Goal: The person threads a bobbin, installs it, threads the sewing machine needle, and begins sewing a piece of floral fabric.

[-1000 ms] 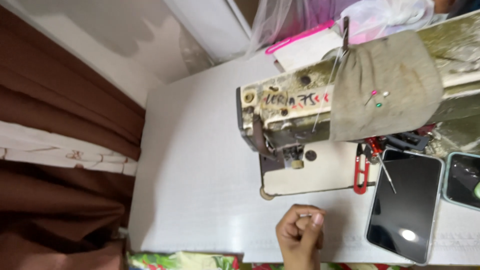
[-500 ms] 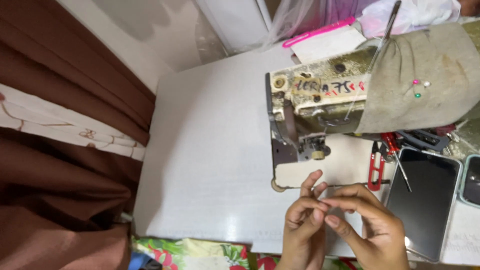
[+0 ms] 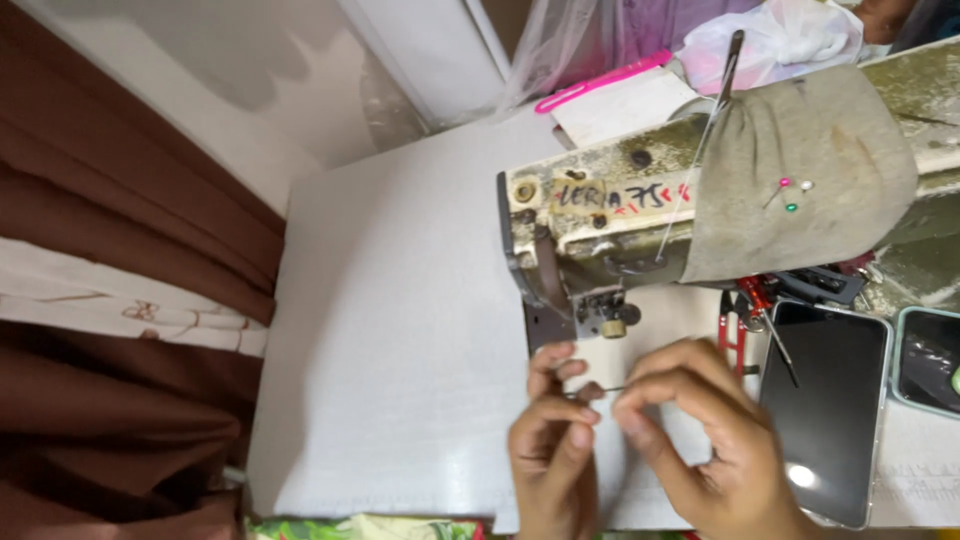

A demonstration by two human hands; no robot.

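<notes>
My left hand (image 3: pixel 553 440) and my right hand (image 3: pixel 700 430) meet just in front of the needle area of an old, worn sewing machine (image 3: pixel 610 215). Between the fingertips of both hands runs a thin needle or pin (image 3: pixel 605 391), pinched at each end. The hands hover over the white machine bed (image 3: pixel 400 330). A grey cloth cover (image 3: pixel 800 170) with coloured pins stuck in it wraps the machine's arm.
A dark phone (image 3: pixel 826 400) lies right of my right hand, with red-handled scissors (image 3: pixel 735 320) beside it and a second phone in a green case (image 3: pixel 930 360) further right. Brown curtains (image 3: pixel 110 300) hang at the left. Plastic bags and a pink strip (image 3: pixel 600 82) sit behind the machine.
A second ago only my left hand was in view, low on the table. My right hand has come in and both have risen toward the needle area, holding the thin needle together.
</notes>
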